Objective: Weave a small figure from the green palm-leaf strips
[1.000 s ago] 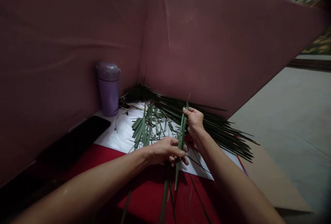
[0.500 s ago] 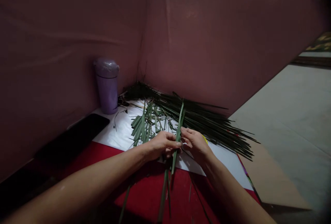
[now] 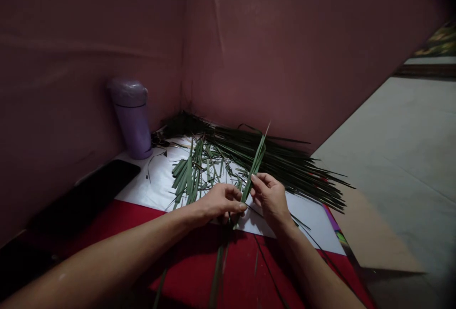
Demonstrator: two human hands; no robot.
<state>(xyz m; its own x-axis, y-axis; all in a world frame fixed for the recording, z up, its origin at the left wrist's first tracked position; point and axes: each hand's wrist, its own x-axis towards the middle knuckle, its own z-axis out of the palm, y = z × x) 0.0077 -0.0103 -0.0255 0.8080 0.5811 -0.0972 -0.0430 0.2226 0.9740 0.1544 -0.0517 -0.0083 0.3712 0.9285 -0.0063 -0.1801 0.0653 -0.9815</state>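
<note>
Between my two hands stands a narrow folded bundle of green leaf strips (image 3: 257,159), tilted up and to the right. My left hand (image 3: 226,202) pinches its lower end, thumb on top. Higher up, the thumb and fingers of my right hand (image 3: 268,194) close on the strips' edge. Long strip ends trail below the hands over the red cloth (image 3: 185,264). Just beyond my left hand lies a heap of short cut leaf pieces (image 3: 190,176) on a white sheet (image 3: 151,192).
A large pile of long dark leaves (image 3: 302,171) spreads along the back wall. To the left stand a purple lidded tumbler (image 3: 133,126) and a flat black phone-like slab (image 3: 107,183). Pink walls (image 3: 256,52) close the corner. Brown cardboard (image 3: 381,237) lies at right.
The view has turned slightly right. The strip between my hands now leans further right and shows a loop and several layers at its top. My right hand has shifted its grip on it.
</note>
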